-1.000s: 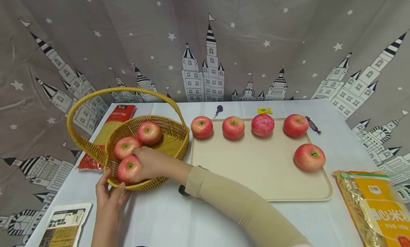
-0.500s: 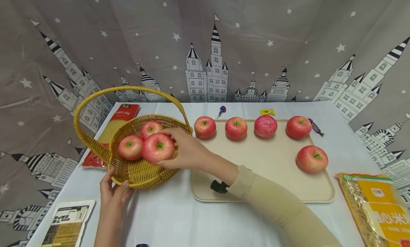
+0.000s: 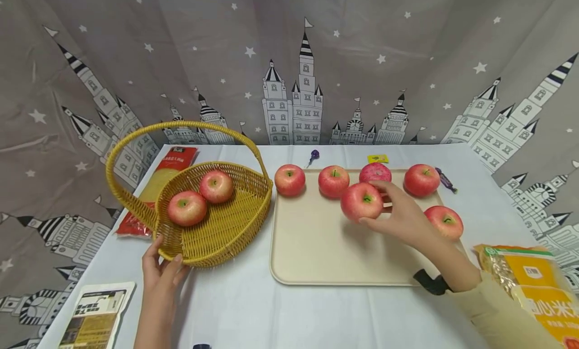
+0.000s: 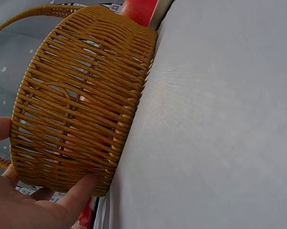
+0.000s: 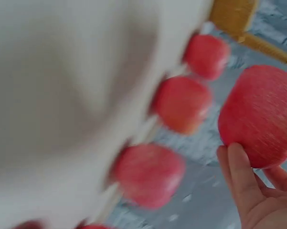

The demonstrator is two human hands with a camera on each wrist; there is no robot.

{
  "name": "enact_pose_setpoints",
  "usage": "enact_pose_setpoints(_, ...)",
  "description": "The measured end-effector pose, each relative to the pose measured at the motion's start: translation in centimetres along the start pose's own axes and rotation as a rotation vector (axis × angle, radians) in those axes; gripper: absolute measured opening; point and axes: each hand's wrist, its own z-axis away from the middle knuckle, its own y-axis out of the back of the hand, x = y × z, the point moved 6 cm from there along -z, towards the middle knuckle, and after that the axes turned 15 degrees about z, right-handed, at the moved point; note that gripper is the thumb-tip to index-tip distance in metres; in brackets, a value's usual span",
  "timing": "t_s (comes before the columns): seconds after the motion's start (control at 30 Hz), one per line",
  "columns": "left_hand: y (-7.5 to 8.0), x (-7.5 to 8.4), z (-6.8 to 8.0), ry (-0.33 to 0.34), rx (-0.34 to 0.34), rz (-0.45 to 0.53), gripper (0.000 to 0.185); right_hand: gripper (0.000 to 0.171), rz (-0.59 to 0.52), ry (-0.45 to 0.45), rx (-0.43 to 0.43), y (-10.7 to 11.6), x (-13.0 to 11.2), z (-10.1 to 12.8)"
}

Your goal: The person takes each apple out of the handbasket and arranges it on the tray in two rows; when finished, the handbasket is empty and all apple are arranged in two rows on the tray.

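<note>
My right hand (image 3: 400, 215) holds a red apple (image 3: 361, 202) above the beige tray (image 3: 325, 261). In the right wrist view, fingers and thumb are around one end of this held apple (image 5: 260, 117). At the left, my left hand (image 3: 160, 281) grips the near-left end of a yellow wicker basket (image 3: 235, 238); the left wrist view has a fingertip on the woven wall (image 4: 81, 109) and another at its rim. Inside the basket lie two apples, a nearer one (image 3: 187, 208) and a farther one (image 3: 216, 186).
Several apples line the tray's back edge, including one near its left corner (image 3: 289, 180); another apple (image 3: 445, 222) sits at its right. A red pasta bag (image 3: 174, 160) lies behind the basket, a white-and-brown packet (image 3: 97, 314) front left, a yellow pasta bag (image 3: 534, 273) right. Wrapped candies (image 3: 377, 158) lie behind.
My right hand has taken an apple out of the basket and carried it right, over the tray. My left hand has stayed at the basket's end.
</note>
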Motion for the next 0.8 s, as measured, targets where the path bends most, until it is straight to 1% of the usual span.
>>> enact_pose_setpoints(0.1,0.1,-0.1,0.0,0.002,0.001,0.002,0.061,0.081,0.075,-0.084,-0.061,-0.2,2.7,1.4)
enact_pose_setpoints(0.23,0.1,-0.1,0.0,0.001,-0.006,0.014,0.061,0.084,0.153,-0.121,-0.123,-0.6,4.6,2.6)
enact_pose_setpoints(0.43,0.0,-0.1,0.0,0.008,0.007,-0.001,0.061,0.087,0.190,-0.123,-0.137,-1.1,5.7,3.1)
enact_pose_setpoints(0.57,0.0,-0.1,0.0,0.014,0.008,-0.018,0.062,0.088,0.193,-0.138,-0.131,-1.3,6.2,3.2)
enact_pose_setpoints(0.8,0.0,0.0,0.0,0.009,0.005,-0.013,0.062,0.090,0.176,-0.161,-0.120,-1.7,6.7,3.2)
